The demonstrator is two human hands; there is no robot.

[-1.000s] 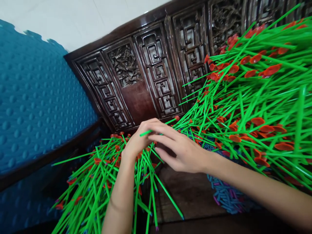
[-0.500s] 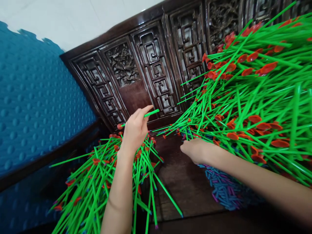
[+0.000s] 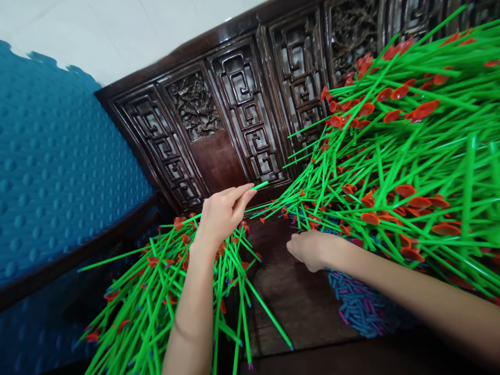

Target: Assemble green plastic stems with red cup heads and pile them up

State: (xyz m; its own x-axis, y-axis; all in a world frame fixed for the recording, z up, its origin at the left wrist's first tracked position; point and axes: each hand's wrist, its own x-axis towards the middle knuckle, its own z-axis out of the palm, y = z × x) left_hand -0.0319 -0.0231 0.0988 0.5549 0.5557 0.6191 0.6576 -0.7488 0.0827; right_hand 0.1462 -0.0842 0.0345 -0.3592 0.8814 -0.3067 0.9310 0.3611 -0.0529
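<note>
My left hand (image 3: 222, 216) pinches a green stick (image 3: 261, 185) near its end, between thumb and fingers, above the left pile of green sticks (image 3: 156, 291). A red cup-shaped end shows on the far side of the hand. My right hand (image 3: 310, 249) is low over the dark wooden surface (image 3: 289, 291), beside a heap of small blue and purple pieces (image 3: 363, 307). Its fingers are pressed together; what they hold, if anything, is too small to make out. The large pile of green sticks with red ends (image 3: 414, 156) lies beyond my right forearm.
A carved dark wooden panel (image 3: 219, 161) rises behind both piles. At the left is a blue bumpy mat (image 3: 58, 156), and pale floor (image 3: 117, 31) shows beyond the panel. Single sticks jut out from both piles.
My left hand has turned and shifted right, its fingers now closer to the stick's end. My right hand has moved slightly down, away from the stick pile.
</note>
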